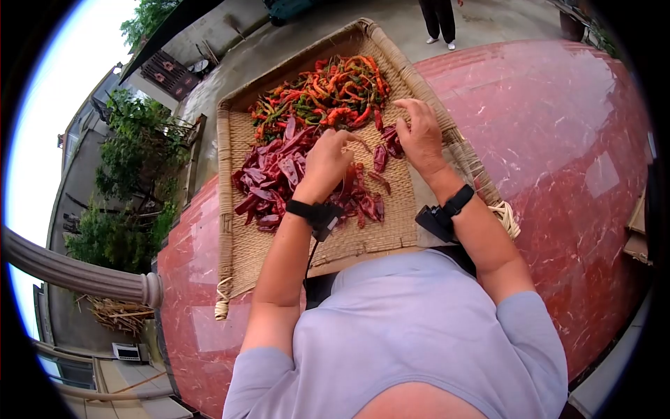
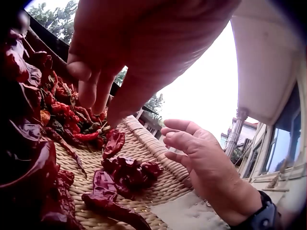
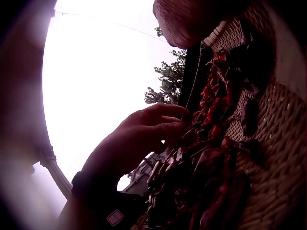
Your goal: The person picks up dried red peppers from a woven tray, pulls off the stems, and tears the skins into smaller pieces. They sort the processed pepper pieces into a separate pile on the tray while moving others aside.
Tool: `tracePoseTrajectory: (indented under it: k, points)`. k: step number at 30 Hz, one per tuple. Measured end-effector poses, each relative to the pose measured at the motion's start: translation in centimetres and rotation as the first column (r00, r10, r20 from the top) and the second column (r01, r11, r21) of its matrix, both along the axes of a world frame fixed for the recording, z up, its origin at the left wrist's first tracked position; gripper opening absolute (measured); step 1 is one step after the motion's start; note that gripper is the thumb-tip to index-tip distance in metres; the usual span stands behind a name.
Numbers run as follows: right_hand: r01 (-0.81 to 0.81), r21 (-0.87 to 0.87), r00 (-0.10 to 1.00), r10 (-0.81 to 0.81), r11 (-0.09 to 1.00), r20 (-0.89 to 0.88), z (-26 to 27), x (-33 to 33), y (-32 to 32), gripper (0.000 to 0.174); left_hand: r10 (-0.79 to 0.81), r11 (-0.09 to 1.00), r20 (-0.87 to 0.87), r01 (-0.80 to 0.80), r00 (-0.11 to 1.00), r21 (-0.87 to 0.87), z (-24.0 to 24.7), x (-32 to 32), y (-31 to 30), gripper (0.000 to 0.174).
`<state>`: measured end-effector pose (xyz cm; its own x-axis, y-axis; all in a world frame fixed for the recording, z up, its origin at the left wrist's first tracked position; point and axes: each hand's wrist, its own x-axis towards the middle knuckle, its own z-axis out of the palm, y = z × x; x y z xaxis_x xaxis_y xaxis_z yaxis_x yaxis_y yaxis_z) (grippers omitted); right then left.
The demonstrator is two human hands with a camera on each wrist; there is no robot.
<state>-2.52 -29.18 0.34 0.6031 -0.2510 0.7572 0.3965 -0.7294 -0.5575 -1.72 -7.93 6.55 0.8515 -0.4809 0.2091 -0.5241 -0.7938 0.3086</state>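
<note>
A shallow woven basket tray (image 1: 398,234) holds two heaps of chili peppers. Dark red dried peppers (image 1: 262,185) lie in the near-left heap; a mixed red, orange and green heap (image 1: 324,91) fills the far end. My left hand (image 1: 326,162) hovers over the right edge of the dark heap, its fingers reaching forward and down with no pepper showing between them. To its right, my right hand (image 1: 422,136) is raised by the tray's right side, fingers slightly bent and holding nothing. A few dark dried peppers (image 2: 129,175) lie on the weave between the hands.
The tray's thick rim (image 1: 225,195) surrounds the peppers. A flat grey piece (image 2: 189,213) covers part of the weave near the right wrist. Polished red stone floor (image 1: 544,133) extends around the tray, and a person's dark-trousered legs (image 1: 438,19) stand at the back.
</note>
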Motion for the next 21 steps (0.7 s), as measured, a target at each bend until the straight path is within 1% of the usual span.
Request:
tracePoseTrajectory:
  k: [2, 3, 4, 6, 8, 9, 11, 12, 13, 14, 15, 16, 17, 19, 21]
  points:
    - [-0.019, -0.010, 1.000, 0.019, 1.000, 0.000, 0.3, -0.3, 0.3, 0.029, 0.111, 0.993, 0.064, -0.113, 0.992, 0.025, 0.1, -1.8, 0.9, 0.020]
    - [-0.039, -0.006, 0.999, 0.039, 0.999, -0.009, 0.2, -0.4, 0.4, 0.029, 0.155, 0.978, 0.088, -0.165, 0.984, 0.127, -0.7, -2.2, 1.3, 0.021]
    - [-0.057, -0.003, 0.998, 0.057, 0.998, -0.015, 0.2, -0.4, 0.5, 0.029, 0.182, 0.961, 0.063, -0.191, 0.981, 0.200, -0.7, -3.2, 1.4, 0.027]
    - [-0.074, -0.013, 0.997, 0.074, 0.997, -0.012, 0.2, -0.5, 0.7, 0.028, 0.194, 0.925, 0.018, -0.189, 0.981, 0.328, -1.4, -4.5, 1.5, 0.031]
    - [-0.062, -0.042, 0.998, 0.063, 0.997, 0.012, 0.4, -0.6, 0.6, 0.027, 0.199, 0.892, 0.048, -0.201, 0.979, 0.405, -2.3, -5.3, 1.3, 0.032]
    - [-0.067, -0.039, 0.998, 0.067, 0.997, 0.006, 0.5, -0.6, 0.6, 0.027, 0.185, 0.900, 0.005, -0.171, 0.983, 0.402, -2.7, -5.2, 1.4, 0.031]
    - [-0.080, -0.034, 0.997, 0.080, 0.996, -0.009, 0.6, -0.8, 0.6, 0.025, 0.215, 0.938, 0.019, -0.212, 0.976, 0.275, -3.3, -5.4, 1.7, 0.030]
    - [-0.131, -0.045, 0.991, 0.132, 0.990, 0.012, 0.9, -0.8, 0.6, 0.025, 0.230, 0.950, 0.024, -0.230, 0.973, 0.210, -2.9, -5.5, 1.6, 0.029]
    - [-0.183, -0.056, 0.982, 0.185, 0.982, 0.029, 1.2, -1.0, 0.7, 0.025, 0.248, 0.947, 0.018, -0.246, 0.969, 0.209, -2.5, -5.7, 1.6, 0.024]
    - [-0.237, -0.067, 0.970, 0.240, 0.969, 0.041, 1.4, -1.3, 0.9, 0.025, 0.225, 0.961, 0.033, -0.228, 0.974, 0.155, -2.0, -5.9, 1.5, 0.022]
    - [-0.349, -0.015, 0.937, 0.349, 0.937, -0.019, 1.5, -1.6, 1.2, 0.027, 0.208, 0.972, 0.047, -0.212, 0.977, 0.102, -1.4, -6.0, 1.3, 0.021]
    - [-0.414, -0.044, 0.910, 0.413, 0.909, -0.013, 1.9, -2.0, 1.5, 0.028, 0.194, 0.979, 0.064, -0.198, 0.979, 0.049, -0.8, -6.2, 1.1, 0.020]
    - [-0.475, -0.075, 0.880, 0.476, 0.877, -0.004, 2.4, -2.4, 2.0, 0.029, 0.171, 0.984, 0.058, -0.173, 0.984, 0.036, 0.0, -6.4, 0.9, 0.016]
    - [-0.579, -0.112, 0.813, 0.582, 0.808, -0.005, 2.4, -2.7, 2.7, 0.032, 0.100, 0.994, 0.090, -0.095, 0.991, -0.062, 0.4, -5.9, 0.9, 0.015]
    - [-0.626, -0.057, 0.777, 0.615, 0.778, -0.132, 1.6, -2.4, 2.3, 0.032, 0.030, 0.992, 0.136, -0.013, 0.990, -0.129, 0.1, -5.4, 0.9, 0.012]
